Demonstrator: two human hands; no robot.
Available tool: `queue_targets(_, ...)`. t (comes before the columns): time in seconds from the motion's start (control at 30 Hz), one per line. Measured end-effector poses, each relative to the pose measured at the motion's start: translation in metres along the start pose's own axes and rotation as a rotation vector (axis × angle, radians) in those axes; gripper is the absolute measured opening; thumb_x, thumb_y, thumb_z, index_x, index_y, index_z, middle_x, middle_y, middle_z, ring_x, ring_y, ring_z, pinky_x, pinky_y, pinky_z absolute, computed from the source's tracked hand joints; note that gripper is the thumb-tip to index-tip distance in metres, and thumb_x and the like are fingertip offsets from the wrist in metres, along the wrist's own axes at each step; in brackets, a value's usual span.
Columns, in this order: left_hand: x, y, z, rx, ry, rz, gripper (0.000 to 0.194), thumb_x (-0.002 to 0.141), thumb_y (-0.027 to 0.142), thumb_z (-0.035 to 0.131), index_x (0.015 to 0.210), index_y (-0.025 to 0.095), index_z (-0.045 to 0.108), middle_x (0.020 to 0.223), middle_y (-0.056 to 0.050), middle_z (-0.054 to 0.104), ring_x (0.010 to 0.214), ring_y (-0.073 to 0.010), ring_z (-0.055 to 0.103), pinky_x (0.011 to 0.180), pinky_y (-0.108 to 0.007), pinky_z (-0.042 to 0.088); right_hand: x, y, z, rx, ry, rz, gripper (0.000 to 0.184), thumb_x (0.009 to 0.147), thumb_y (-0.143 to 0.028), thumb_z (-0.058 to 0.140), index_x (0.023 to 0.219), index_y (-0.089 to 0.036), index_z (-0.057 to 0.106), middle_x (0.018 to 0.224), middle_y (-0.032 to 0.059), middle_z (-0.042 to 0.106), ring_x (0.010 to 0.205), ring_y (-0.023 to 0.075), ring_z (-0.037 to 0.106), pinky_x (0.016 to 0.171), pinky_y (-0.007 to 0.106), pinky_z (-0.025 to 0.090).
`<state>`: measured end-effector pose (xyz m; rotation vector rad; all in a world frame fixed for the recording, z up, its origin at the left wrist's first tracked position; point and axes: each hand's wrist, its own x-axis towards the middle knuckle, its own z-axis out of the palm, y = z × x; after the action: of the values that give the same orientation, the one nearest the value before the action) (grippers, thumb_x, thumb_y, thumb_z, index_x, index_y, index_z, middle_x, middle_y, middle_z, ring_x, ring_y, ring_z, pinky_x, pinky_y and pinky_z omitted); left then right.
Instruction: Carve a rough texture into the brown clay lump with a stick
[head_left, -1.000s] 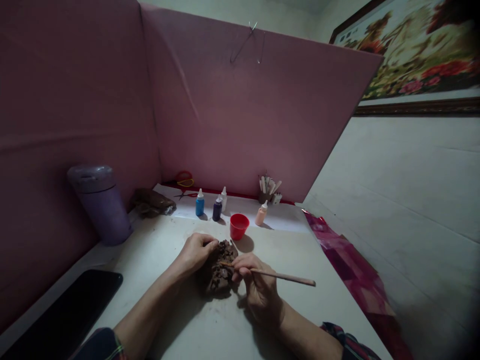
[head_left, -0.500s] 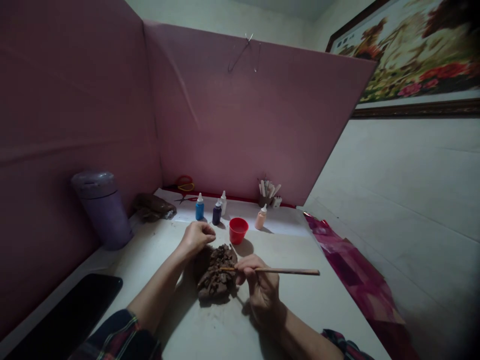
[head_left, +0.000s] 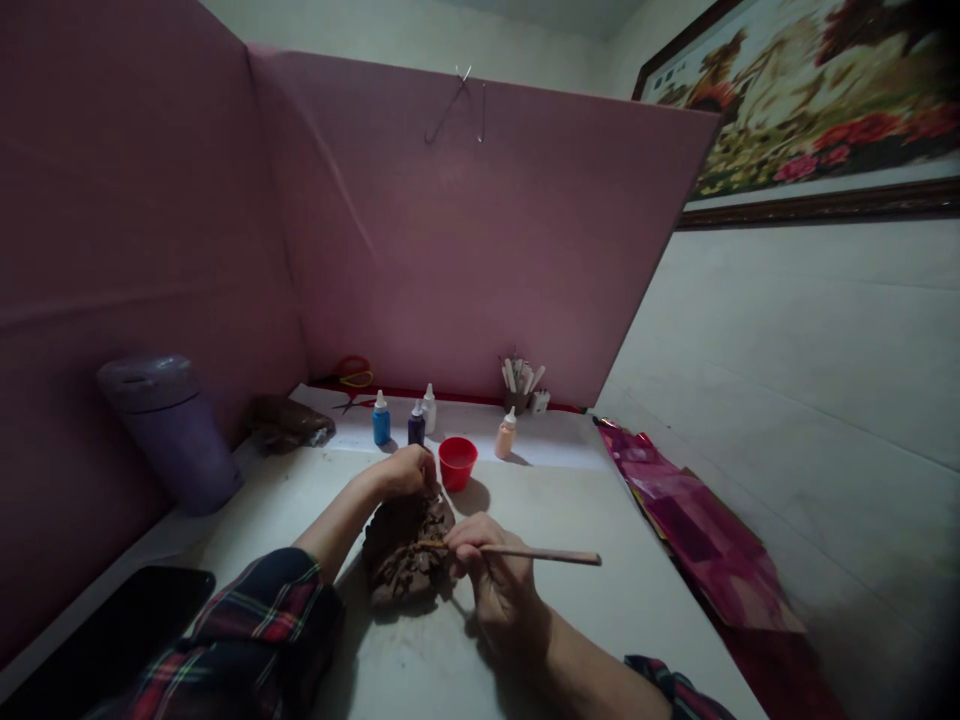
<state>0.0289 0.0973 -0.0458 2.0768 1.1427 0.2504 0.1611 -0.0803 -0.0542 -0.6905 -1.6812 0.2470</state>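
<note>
A lump of dark brown clay with a rough, crumbly raised surface lies on the white tabletop in front of me. My right hand grips a slim wooden modelling tool like a pencil. The tool's thin orange-brown tip rests on or just over the clay's middle. At the far edge of the clay is my left hand, its fingers bent downward and pressed together. Whatever they pinch is hidden. Just beyond the clay, beside my left fingertips, stands a red cup.
Blue, dark, white and peach bottles stand behind. Further back are scissors and a tool holder. At left are a purple tumbler, a wrapped brown pack and a black phone-like slab.
My left hand has shifted toward the clay's far edge, near the cup, and its fingers now point down. The right hand keeps the tool at the clay. The whole view has swung slightly.
</note>
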Motion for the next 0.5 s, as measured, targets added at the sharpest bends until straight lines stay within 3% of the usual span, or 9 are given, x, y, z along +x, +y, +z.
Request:
queue_targets(0.1, -0.003, -0.001, 0.0, 0.004, 0.013, 0.018, 0.009, 0.053, 0.016, 0.062, 0.06, 0.014, 0.069, 0.053, 0.001, 0.059, 0.054, -0.0117, 0.049, 0.052, -0.022, 0.035, 0.001, -0.001, -0.001, -0.012, -0.008, -0.01, 0.024, 0.099, -0.023, 0.037, 0.085, -0.02, 0.055, 0.073, 0.0037, 0.057, 0.071, 0.0167, 0.058, 0.064, 0.03, 0.049)
queue_targets(0.27, -0.011, 0.0, -0.001, -0.023, 0.025, 0.067, 0.024, 0.052, 0.01, 0.055, 0.068, 0.016, 0.072, 0.058, 0.0, 0.062, 0.056, -0.0127, 0.052, 0.053, -0.022, 0.036, 0.001, 0.0, 0.0, -0.025, -0.003, 0.007, 0.023, 0.1, -0.024, 0.037, 0.087, -0.02, 0.056, 0.07, 0.0033, 0.057, 0.069, 0.017, 0.058, 0.063, 0.03, 0.05)
queue_targets(0.37, -0.012, -0.001, 0.001, -0.044, 0.035, 0.043, 0.015, 0.051, 0.01, 0.055, 0.058, 0.015, 0.067, 0.055, -0.001, 0.061, 0.056, -0.0142, 0.053, 0.053, -0.023, 0.038, -0.001, 0.003, 0.001, -0.019, 0.003, -0.017, 0.023, 0.1, -0.025, 0.036, 0.088, -0.02, 0.056, 0.069, 0.0027, 0.057, 0.068, 0.0168, 0.057, 0.061, 0.03, 0.05)
queue_targets(0.5, -0.013, -0.001, -0.001, -0.081, 0.141, -0.002, 0.008, 0.049, 0.01, 0.062, 0.056, 0.015, 0.062, 0.051, 0.002, 0.057, 0.054, -0.0127, 0.051, 0.053, -0.022, 0.037, 0.0, 0.001, -0.001, -0.018, -0.004, 0.001, 0.025, 0.1, -0.025, 0.037, 0.085, -0.02, 0.057, 0.073, 0.0037, 0.057, 0.066, 0.0158, 0.056, 0.057, 0.028, 0.048)
